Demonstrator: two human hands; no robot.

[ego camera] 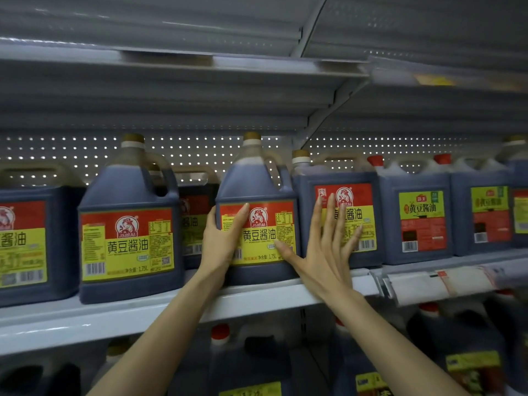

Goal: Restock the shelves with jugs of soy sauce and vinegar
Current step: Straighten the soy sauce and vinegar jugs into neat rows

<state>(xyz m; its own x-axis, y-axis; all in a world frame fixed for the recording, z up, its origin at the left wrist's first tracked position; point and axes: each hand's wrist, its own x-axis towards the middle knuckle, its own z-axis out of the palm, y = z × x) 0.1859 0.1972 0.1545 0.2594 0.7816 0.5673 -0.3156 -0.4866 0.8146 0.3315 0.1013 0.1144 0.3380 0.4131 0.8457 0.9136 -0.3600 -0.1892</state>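
Note:
A dark soy sauce jug (257,192) with a red and yellow label and gold cap stands at the front edge of the white shelf (85,318). My left hand (221,238) holds its left side, thumb across the label and fingers wrapped behind. My right hand (328,238) is spread flat with straight fingers, its thumb on that jug's lower right corner and its fingers against the label of the neighbouring jug (357,178) to the right.
More soy sauce jugs line the shelf: one at the left (128,241), another at the far left edge (25,244), red-capped ones with green labels at the right (417,224). An empty shelf hangs above. Jugs fill the shelf below (245,367).

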